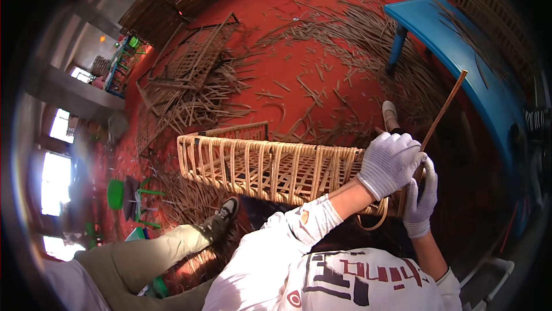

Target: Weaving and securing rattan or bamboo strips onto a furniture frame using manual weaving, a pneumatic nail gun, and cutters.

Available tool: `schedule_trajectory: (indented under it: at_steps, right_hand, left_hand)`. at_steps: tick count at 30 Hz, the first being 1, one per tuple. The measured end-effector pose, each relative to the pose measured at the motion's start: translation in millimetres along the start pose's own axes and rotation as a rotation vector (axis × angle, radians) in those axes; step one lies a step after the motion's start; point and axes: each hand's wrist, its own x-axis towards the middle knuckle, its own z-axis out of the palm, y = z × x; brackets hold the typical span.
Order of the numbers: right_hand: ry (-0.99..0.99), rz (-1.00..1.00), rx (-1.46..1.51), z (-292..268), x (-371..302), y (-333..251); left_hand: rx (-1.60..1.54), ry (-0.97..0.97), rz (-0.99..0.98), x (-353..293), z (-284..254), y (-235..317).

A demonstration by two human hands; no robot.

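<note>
A woven rattan basket frame [270, 148], long and shallow with a wrapped rim and open lattice, lies across in front of me. My left hand [389, 163], in a white knitted glove, is closed over its right end. Just right of that end, my right hand [421, 199], gloved alike, has its fingers and thumb curled together around a brown cane strip [445, 110]. The strip's long free end slants up and right above both hands. Below the hands hangs a curved loop of cane [376, 222]. The fingers partly hide the corner being worked.
A blue table [440, 18] with loose strips stands at the right. Cane offcuts [313, 89] litter the red floor, and a woven panel [201, 52] leans over a heap at far left. A khaki-trousered leg [149, 250] and a green chair [117, 195] are at the left.
</note>
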Motion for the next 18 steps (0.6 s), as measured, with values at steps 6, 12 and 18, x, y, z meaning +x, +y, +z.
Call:
schedule_trajectory:
  at_steps: [6,12,18]
  right_hand:
    - [0.008,0.011,0.033,0.6,0.8,3.6]
    - [0.021,-0.014,0.052,-0.2,5.5,-2.1]
    - [0.040,-0.009,-0.001,-8.7,4.5,2.5]
  left_hand:
    - [-0.010,-0.010,0.014,2.6,1.3,0.4]
    - [0.056,0.023,0.003,0.5,-1.9,2.0]
    - [0.074,-0.024,0.059,5.2,11.4,5.1]
